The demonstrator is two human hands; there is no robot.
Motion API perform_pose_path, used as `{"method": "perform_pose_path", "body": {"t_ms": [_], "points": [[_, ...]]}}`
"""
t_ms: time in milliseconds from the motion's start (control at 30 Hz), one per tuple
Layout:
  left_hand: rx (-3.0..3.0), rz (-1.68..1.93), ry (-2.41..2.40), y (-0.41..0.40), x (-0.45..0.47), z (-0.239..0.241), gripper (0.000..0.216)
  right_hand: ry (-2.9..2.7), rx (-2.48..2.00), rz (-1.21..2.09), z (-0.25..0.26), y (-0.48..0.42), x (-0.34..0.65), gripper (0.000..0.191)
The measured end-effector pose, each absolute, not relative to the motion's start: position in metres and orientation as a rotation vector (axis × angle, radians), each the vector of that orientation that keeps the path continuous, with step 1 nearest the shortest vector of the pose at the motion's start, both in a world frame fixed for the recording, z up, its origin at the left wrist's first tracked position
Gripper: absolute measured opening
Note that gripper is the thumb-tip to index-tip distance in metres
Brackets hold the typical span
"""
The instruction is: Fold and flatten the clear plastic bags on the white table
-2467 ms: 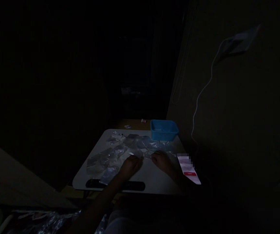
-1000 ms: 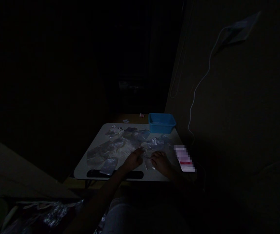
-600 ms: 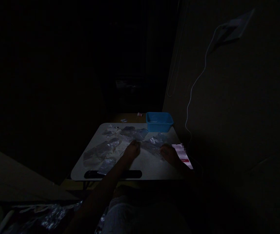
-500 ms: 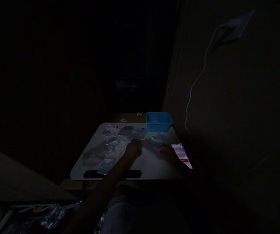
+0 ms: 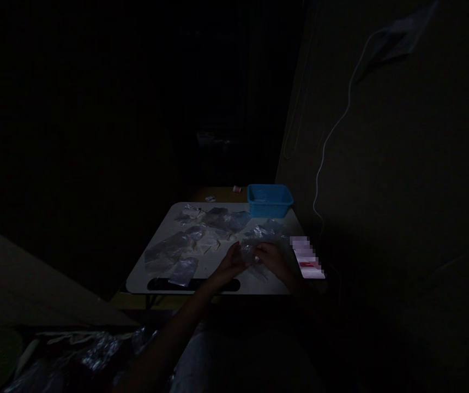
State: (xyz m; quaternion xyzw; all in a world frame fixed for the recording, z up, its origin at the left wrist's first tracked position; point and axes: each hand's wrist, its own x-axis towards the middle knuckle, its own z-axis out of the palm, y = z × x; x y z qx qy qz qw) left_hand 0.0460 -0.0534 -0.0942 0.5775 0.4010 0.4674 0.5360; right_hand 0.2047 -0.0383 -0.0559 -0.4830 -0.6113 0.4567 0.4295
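Observation:
A crumpled clear plastic bag (image 5: 249,252) is held low over the white folding table (image 5: 214,270), between my two hands. My left hand (image 5: 229,263) cups its left side, thumb and fingers either side of the film. From the right, my right hand (image 5: 271,257) pinches the same bag with bent fingers. Another clear bag (image 5: 265,229) lies just beyond them. To the left spreads a loose layer of plastic bags (image 5: 167,251), with a small flat bag (image 5: 184,272) near the front edge. Dim light hides finer detail.
A blue plastic basket (image 5: 270,207) stands at the table's back right corner. A lit phone (image 5: 308,259) lies by the right edge. Its wall side has a white cable (image 5: 332,131) hanging down. Behind the table sits a small pinkish item (image 5: 236,189). Shiny plastic (image 5: 101,349) lies low left.
My left hand has moved right and nearer to me, meeting my right hand. A plastic bag is now between both hands. The view has shifted slightly.

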Motion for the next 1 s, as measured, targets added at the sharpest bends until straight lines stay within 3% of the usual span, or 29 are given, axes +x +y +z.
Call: {"method": "perform_pose_path", "body": {"t_ms": [100, 300, 533, 833, 900, 1000], "points": [[1.473, 1.156, 1.168, -0.055, 0.046, -0.091, 0.066, -1.557, -1.212, 1.157, -0.053, -0.039, 0.198, 0.023], [1.426, 1.096, 1.329, -0.049, 0.040, -0.083, 0.011, -1.485, -1.169, 1.218, -0.043, -0.036, 0.201, 0.021], [1.208, 0.897, 1.097, -0.056, 0.030, -0.065, 0.030, -1.497, -1.066, 1.080, -0.022, -0.018, 0.218, 0.026], [1.050, 0.851, 1.167, -0.058, 0.027, -0.074, 0.021, -1.377, -1.185, 0.999, -0.037, 0.006, 0.224, 0.024], [1.043, 0.888, 1.196, -0.058, 0.027, -0.080, 0.024, -1.443, -1.235, 0.921, -0.048, -0.002, 0.226, 0.024], [1.069, 0.933, 1.245, -0.059, 0.027, -0.084, 0.030, -1.746, -1.340, 0.527, -0.060, -0.026, 0.231, 0.025]]}}
